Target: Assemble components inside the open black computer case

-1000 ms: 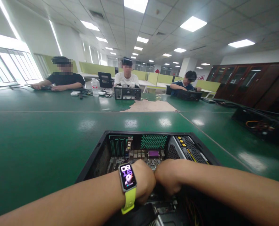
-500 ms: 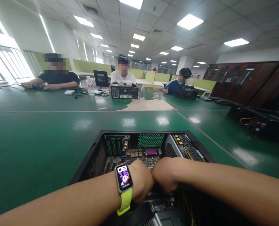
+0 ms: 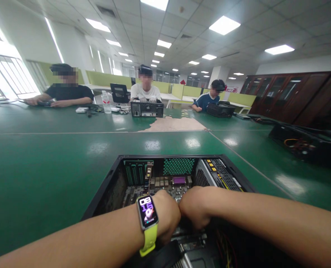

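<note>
An open computer case (image 3: 104, 193) lies in front of me, and both my hands reach down into it, side by side over the motherboard (image 3: 134, 190). My left hand (image 3: 168, 212), with a yellow-green banded smartwatch (image 3: 148, 212) on its wrist, has its fingers curled downward. Close against it, my right hand (image 3: 196, 206) is also curled; the fingertips of both are hidden, so what they hold cannot be made out. A purple port connector (image 3: 179, 180) shows just beyond them. The power supply (image 3: 221, 173) sits at the case's far right corner.
The green table (image 3: 56, 160) has a worn bare patch (image 3: 176, 124). Across it sit three people, with computer cases before two of them. A water bottle (image 3: 106, 102) and cables stand at the far left. Another open case (image 3: 305, 145) lies at the right. Wooden cabinets (image 3: 288, 93) line the wall.
My hands stay almost still inside the case, with only a tiny shift. At the far right, the person's head and arm have moved slightly.
</note>
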A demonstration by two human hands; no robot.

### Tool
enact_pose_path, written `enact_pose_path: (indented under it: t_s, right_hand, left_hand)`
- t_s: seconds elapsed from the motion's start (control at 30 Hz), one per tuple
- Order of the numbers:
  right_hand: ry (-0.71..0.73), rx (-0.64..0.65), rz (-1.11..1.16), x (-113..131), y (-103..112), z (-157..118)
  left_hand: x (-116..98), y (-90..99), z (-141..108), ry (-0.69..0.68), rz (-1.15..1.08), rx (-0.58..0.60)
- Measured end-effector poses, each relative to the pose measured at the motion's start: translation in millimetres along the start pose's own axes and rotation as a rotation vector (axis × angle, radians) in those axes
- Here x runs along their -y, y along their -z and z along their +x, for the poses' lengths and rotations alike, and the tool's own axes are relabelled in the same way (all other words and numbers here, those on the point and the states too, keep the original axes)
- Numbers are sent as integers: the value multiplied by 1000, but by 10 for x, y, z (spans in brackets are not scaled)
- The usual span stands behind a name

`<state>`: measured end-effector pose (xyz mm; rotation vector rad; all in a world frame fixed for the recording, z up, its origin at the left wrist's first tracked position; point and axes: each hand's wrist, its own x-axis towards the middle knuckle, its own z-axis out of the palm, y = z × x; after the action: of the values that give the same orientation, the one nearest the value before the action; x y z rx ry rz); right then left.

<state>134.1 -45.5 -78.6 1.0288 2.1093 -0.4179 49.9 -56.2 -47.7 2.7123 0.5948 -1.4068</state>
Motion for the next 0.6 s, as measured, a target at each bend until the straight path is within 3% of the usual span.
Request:
enact_pose_path:
  t_s: [0.1, 0.33, 0.6]
  right_hand:
    - [17, 139, -140, 26, 52, -45]
    - [41, 133, -138, 34, 84, -81]
    - [-12, 117, -80, 0, 6, 19]
  left_hand:
    - [1, 2, 1, 30, 1, 18]
    - [12, -20, 38, 18, 0, 11]
    - [-7, -56, 69, 7, -29, -99]
